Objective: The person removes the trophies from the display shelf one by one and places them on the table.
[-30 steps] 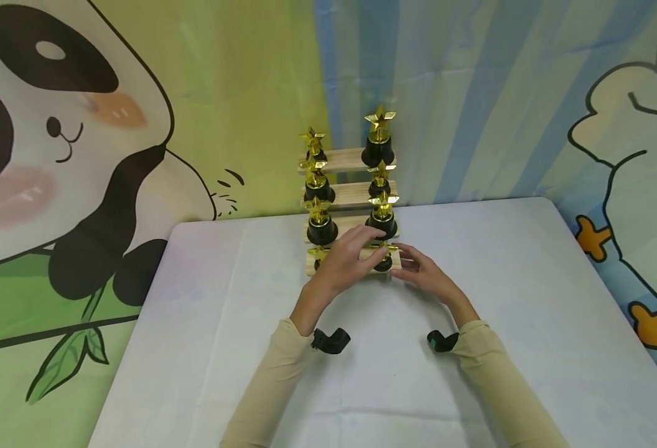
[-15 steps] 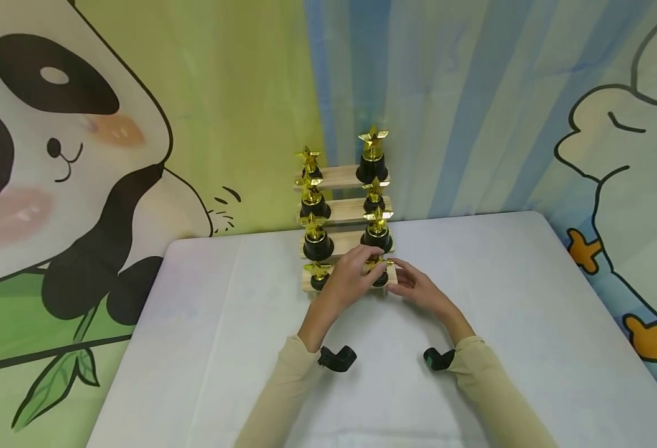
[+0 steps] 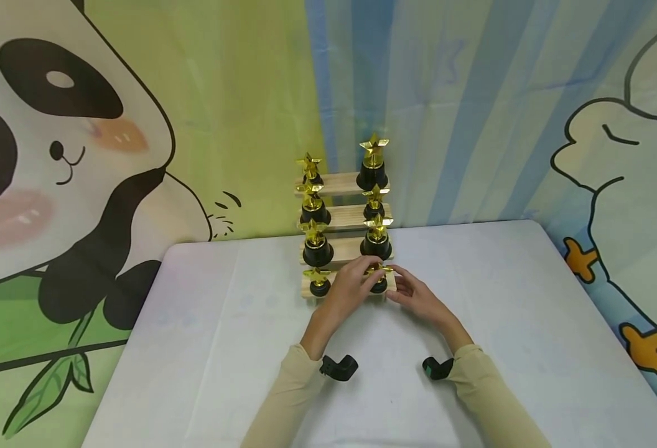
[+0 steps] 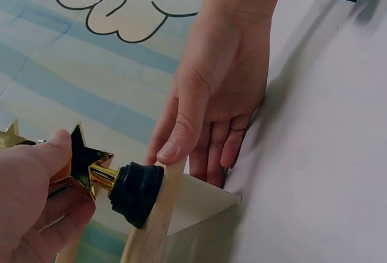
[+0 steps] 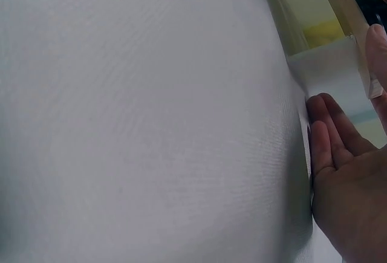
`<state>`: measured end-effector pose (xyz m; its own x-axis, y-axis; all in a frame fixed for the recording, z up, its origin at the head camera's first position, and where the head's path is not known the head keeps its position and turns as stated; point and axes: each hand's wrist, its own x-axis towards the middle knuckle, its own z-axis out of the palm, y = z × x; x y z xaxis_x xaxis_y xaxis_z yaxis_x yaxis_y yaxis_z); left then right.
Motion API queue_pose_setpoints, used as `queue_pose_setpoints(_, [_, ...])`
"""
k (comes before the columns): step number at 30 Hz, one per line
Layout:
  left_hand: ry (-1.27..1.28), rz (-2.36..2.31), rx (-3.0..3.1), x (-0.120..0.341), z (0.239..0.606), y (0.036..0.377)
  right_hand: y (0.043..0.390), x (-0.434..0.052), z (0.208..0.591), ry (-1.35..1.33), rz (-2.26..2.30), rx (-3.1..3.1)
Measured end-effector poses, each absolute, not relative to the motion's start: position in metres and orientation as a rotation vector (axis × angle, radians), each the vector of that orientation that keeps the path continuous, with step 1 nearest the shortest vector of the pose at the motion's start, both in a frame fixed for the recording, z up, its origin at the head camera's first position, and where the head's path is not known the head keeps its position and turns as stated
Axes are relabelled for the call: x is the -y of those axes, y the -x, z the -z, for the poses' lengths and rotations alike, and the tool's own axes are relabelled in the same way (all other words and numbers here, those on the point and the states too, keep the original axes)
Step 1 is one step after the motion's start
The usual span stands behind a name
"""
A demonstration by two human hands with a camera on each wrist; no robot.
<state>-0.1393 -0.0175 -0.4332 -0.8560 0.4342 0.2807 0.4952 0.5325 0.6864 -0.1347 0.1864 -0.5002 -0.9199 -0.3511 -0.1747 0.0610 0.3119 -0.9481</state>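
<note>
A stepped wooden stand (image 3: pixel 345 249) holds several gold star trophies on black bases. My left hand (image 3: pixel 369 278) pinches the gold star (image 4: pixel 81 165) of the small trophy (image 3: pixel 379 280) at the right end of the lowest step; its black base (image 4: pixel 136 193) sits on the wood. My right hand (image 3: pixel 404 289) rests beside it with straight fingers (image 5: pixel 329 142) against the step's right end (image 5: pixel 332 75) and the thumb (image 4: pixel 181 136) on the step's edge. Another small trophy (image 3: pixel 318 281) stands at the left of the same step.
The stand is at the back edge of a white table (image 3: pixel 222 348), against a cartoon panda backdrop (image 3: pixel 82 155). Larger trophies (image 3: pixel 373 165) fill the higher steps. Black wrist cameras (image 3: pixel 340 367) sit at my cuffs.
My left hand lay over the front right trophy; now its fingertips pinch the star, and the trophy shows upright on the lowest step. The right hand stays at the step's end.
</note>
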Motion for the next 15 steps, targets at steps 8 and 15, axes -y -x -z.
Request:
queue_pose_setpoints(8, [0.798,1.255,2.706,0.0159,0.4364,0.1367,0.1342,-0.1854,0.5019,0.243,1.631,-2.245])
queue_pose_setpoints(15, [0.802,1.257,2.700,0.0142,0.4390,0.1373,0.1354,-0.1869,0.5026,0.326,1.642,-2.255])
